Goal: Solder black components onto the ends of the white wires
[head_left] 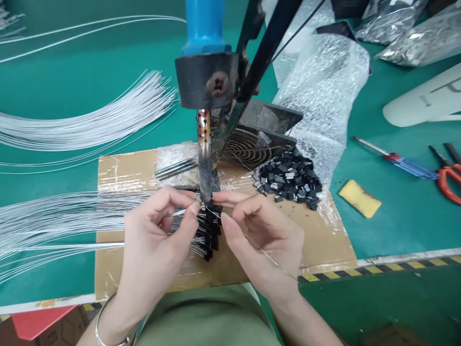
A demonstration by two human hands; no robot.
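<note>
A fixed soldering iron (205,163) points straight down, its tip between my two hands. My left hand (162,235) pinches the end of a thin grey-white wire close to the tip. My right hand (264,235) is closed on a strand of solder wire (264,252), which runs from the fingertips across the palm to the wrist. Its index finger reaches to the tip; whether it also touches a small connector there is hidden. Under the hands lies a bundle of wires (72,214) with black connectors (209,235) on their ends.
Behind the tip sits a round fan (248,146). Loose black connector pieces (290,178) are heaped on the cardboard (317,245). To the right lie a yellow sponge (360,198), a screwdriver (403,163) and orange-handled pliers (448,180). Another wire bundle (90,127) lies at left.
</note>
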